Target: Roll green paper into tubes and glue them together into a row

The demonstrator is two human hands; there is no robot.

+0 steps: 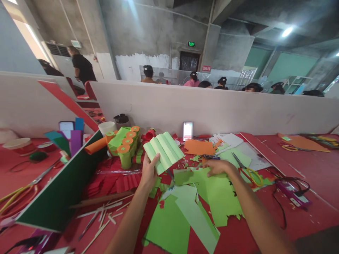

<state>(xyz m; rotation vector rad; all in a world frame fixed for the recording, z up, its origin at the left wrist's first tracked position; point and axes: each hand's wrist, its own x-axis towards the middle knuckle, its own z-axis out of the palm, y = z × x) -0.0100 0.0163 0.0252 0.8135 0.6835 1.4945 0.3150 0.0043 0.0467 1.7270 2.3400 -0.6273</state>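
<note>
A folded, wave-shaped piece of pale green paper [164,151] is held up above the table in my left hand [150,169], the thumb across its near edge. My right hand [219,167] reaches over the light green paper sheets [222,197], its fingers apart and touching or just above their upper edge; whether they grip anything does not show. Just beyond those fingers lie a dark-handled tool [210,157] and an orange paper sheet [200,147] with a ragged edge. A larger green sheet [166,224] and a pale strip [197,220] lie between my forearms.
To the left, a green and orange paper model [123,141] stands beside red pleated paper [113,185] and thin wooden sticks [102,215]. A green board [60,187] leans there. Yellow-handled scissors [250,173] and a purple power strip [292,194] lie right. A phone [188,131] stands against the partition [212,109].
</note>
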